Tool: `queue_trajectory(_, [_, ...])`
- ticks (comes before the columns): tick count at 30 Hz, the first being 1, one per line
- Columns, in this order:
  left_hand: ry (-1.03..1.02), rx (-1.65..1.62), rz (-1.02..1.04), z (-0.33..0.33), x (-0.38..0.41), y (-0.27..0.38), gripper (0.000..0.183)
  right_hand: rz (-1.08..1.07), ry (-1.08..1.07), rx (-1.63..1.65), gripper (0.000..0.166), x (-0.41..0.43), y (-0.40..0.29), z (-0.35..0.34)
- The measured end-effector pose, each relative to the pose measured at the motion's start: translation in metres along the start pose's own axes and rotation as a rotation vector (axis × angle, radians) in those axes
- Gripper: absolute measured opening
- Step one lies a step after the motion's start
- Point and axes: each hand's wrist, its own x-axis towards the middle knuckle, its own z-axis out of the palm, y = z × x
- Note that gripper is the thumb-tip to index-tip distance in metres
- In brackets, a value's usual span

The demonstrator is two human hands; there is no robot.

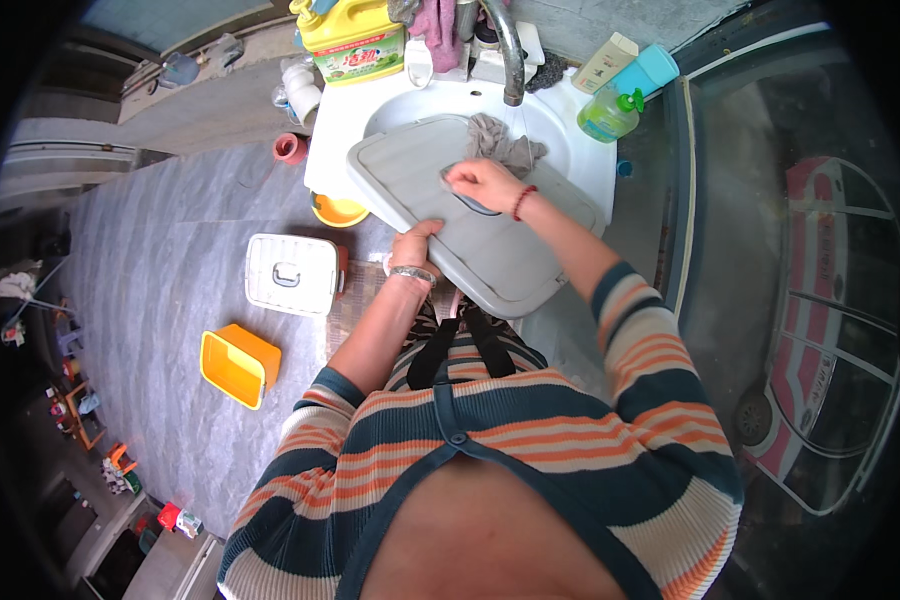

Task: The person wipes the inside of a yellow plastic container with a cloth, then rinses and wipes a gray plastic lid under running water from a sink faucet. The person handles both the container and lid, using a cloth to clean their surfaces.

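A large grey plastic storage-box lid (510, 259) lies tilted across the front of the white washbasin (330, 150). My left hand (416, 247) grips its near left edge, thumb on top. At the lid's handle (476, 205), my right hand (487, 184) has its fingers curled, covering part of it; whether they close around it is hidden. Just beyond that hand, a wet grey-brown cloth (499, 142) is bunched on the lid's far edge. Thin water runs down from the metal faucet (511, 56) over the cloth.
Around the basin stand a yellow detergent jug (360, 45), a green pump bottle (607, 116) and a light-blue cup (645, 71). On the floor at left are a white-lidded box (292, 274), an orange bin (240, 366) and a yellow basin (340, 211). Glass (720, 262) borders the right side.
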Motion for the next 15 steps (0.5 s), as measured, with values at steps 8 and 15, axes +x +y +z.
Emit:
queue_trajectory(8, [0.021, -0.038, 0.076, 0.000, -0.004, 0.000, 0.029, -0.184, 0.165, -0.553, 0.010, -0.005, 0.026, -0.015])
queue_trajectory(15, [0.028, -0.050, 0.128, -0.008, -0.007, -0.002, 0.029, 0.172, -0.173, 0.085, 0.013, -0.041, 0.054, -0.071])
